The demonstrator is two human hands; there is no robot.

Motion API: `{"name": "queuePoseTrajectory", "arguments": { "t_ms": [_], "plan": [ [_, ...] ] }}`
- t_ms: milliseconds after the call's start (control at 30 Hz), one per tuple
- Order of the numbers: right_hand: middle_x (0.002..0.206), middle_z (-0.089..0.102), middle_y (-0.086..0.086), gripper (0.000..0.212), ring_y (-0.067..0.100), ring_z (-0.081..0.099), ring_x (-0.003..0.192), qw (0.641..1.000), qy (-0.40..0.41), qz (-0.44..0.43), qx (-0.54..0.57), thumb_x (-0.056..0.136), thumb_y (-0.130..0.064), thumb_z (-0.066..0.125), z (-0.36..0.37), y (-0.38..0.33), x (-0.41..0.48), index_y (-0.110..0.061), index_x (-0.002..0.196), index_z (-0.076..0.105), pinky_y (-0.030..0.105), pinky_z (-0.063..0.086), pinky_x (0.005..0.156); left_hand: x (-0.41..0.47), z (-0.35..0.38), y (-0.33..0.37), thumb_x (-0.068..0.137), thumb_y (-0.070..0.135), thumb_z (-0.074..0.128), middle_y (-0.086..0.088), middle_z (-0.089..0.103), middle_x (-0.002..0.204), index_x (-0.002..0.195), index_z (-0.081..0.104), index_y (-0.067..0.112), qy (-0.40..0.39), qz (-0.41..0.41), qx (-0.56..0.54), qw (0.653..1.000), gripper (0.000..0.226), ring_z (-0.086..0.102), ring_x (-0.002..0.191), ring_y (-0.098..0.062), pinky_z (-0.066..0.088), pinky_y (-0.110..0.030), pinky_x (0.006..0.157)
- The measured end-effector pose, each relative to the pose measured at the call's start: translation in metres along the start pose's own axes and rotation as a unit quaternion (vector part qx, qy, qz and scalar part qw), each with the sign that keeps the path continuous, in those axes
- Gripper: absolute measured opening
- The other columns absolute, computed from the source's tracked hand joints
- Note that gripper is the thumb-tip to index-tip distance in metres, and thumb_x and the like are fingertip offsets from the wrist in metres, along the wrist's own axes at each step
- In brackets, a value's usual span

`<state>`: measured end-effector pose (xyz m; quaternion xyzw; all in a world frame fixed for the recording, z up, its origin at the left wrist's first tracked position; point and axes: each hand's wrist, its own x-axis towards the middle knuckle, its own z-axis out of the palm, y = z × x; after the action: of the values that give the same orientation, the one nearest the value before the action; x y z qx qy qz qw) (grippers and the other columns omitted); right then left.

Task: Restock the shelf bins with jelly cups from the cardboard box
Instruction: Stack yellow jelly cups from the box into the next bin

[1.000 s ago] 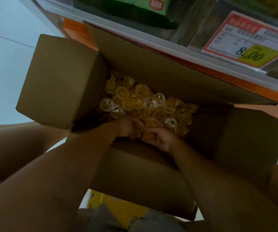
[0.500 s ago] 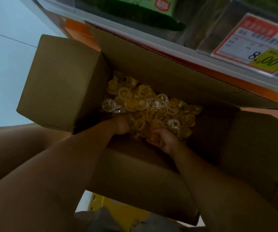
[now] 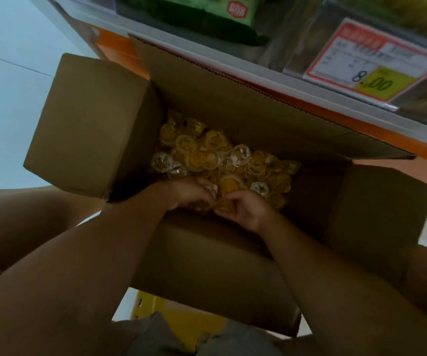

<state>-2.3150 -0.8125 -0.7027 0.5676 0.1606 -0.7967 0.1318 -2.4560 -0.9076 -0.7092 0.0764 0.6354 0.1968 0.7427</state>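
Observation:
An open cardboard box (image 3: 233, 273) sits in front of me with all its flaps spread out. Inside lies a heap of yellow jelly cups (image 3: 207, 155) in clear wrappers. Both my hands are down in the box at its near wall. My left hand (image 3: 190, 194) has its fingers curled round a few cups. My right hand (image 3: 243, 209) meets it from the right and its fingers curl round cups too. The cups under my palms are hidden.
A shelf edge (image 3: 258, 73) with an orange strip runs just behind the box. On it hangs a red and yellow price tag (image 3: 371, 65) reading 8.00, with green packets (image 3: 207, 14) above. A yellow crate (image 3: 181, 319) shows under the box. Pale floor lies left.
My two hands have drawn together at the near side of the heap and risen a little, gathering cups between them. The box has not moved.

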Motion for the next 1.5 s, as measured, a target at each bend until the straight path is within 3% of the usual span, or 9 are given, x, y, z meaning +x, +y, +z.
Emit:
{"name": "queuePoseTrajectory", "arguments": {
  "t_ms": [167,333,567,700,800,933,1067,1300,1500],
  "plan": [
    [0.115,0.066,0.015,0.043,0.027,0.071,0.09,0.997,-0.039,-0.067,-0.008,0.093,0.004,0.047,0.004,-0.005,-0.04,-0.014,0.132,0.046,0.039,0.059,0.076,-0.044,0.007,0.019,0.083,0.0,0.067,-0.001,0.066,0.097,0.113,0.059,0.022,0.016,0.047,-0.002,0.999,0.037,0.063,0.083,-0.013,0.049,-0.026,0.069],
    [0.123,0.065,0.014,0.045,0.026,0.065,0.106,0.986,-0.074,-0.151,-0.002,0.095,0.001,0.046,0.002,-0.008,-0.09,-0.018,0.136,0.045,0.039,0.053,0.088,-0.093,0.019,0.037,0.087,0.001,0.064,-0.002,0.06,0.105,0.112,0.056,0.026,0.046,0.106,-0.002,0.993,0.036,0.061,0.076,-0.01,0.046,-0.018,0.05],
    [0.107,0.065,0.006,0.029,0.02,0.062,0.092,0.964,-0.08,-0.25,-0.036,0.096,-0.033,0.047,0.011,-0.012,-0.171,-0.023,0.118,0.063,0.031,0.045,0.071,-0.159,0.048,0.074,0.072,0.032,0.082,-0.001,0.07,0.114,0.105,0.072,0.031,0.054,0.193,0.009,0.98,0.035,0.061,0.112,-0.02,0.047,-0.041,0.101],
    [0.118,0.067,0.008,0.031,0.023,0.065,0.091,0.952,-0.056,-0.297,-0.055,0.1,-0.038,0.045,0.016,-0.02,-0.207,-0.023,0.12,0.064,0.035,0.047,0.076,-0.192,0.059,0.098,0.085,0.027,0.071,-0.004,0.072,0.106,0.1,0.073,0.027,0.098,0.228,0.03,0.968,0.015,0.066,0.105,-0.021,0.05,-0.041,0.097],
    [0.118,0.067,0.006,0.03,0.026,0.067,0.099,0.934,-0.049,-0.342,-0.087,0.097,-0.033,0.053,0.018,-0.024,-0.232,-0.026,0.126,0.057,0.036,0.054,0.073,-0.219,0.072,0.114,0.082,0.048,0.071,0.001,0.07,0.112,0.107,0.07,0.027,0.108,0.239,0.053,0.963,0.034,0.062,0.11,-0.02,0.049,-0.043,0.098],
    [0.118,0.069,0.007,0.031,0.027,0.065,0.108,0.905,-0.024,-0.402,-0.139,0.095,-0.033,0.058,0.027,-0.025,-0.262,-0.021,0.123,0.061,0.036,0.055,0.071,-0.245,0.093,0.127,0.08,0.063,0.065,0.009,0.059,0.119,0.116,0.064,0.033,0.144,0.26,0.081,0.951,0.047,0.054,0.108,-0.016,0.049,-0.03,0.073],
    [0.113,0.071,0.002,0.022,0.024,0.066,0.105,0.88,-0.01,-0.453,-0.145,0.093,-0.031,0.062,0.04,-0.024,-0.295,-0.029,0.115,0.066,0.039,0.054,0.081,-0.272,0.095,0.133,0.086,0.048,0.066,0.003,0.063,0.113,0.105,0.065,0.034,0.175,0.309,0.134,0.925,0.024,0.058,0.101,-0.016,0.049,-0.029,0.069],
    [0.103,0.074,-0.001,0.018,0.017,0.069,0.098,0.791,0.062,-0.569,-0.215,0.087,-0.024,0.07,0.067,-0.053,-0.386,-0.026,0.104,0.074,0.033,0.055,0.084,-0.362,0.1,0.181,0.087,0.045,0.066,-0.002,0.065,0.103,0.103,0.066,0.022,0.231,0.43,0.236,0.84,0.027,0.06,0.087,-0.008,0.046,-0.018,0.067],
    [0.092,0.073,0.007,0.025,0.006,0.067,0.073,0.738,0.08,-0.625,-0.243,0.086,-0.024,0.072,0.098,-0.103,-0.484,-0.004,0.1,0.066,0.018,0.05,0.053,-0.448,0.107,0.248,0.083,0.044,0.071,0.009,0.057,0.093,0.101,0.064,0.03,0.277,0.516,0.231,0.777,0.023,0.054,0.078,-0.002,0.042,-0.015,0.06]
  ]
}}
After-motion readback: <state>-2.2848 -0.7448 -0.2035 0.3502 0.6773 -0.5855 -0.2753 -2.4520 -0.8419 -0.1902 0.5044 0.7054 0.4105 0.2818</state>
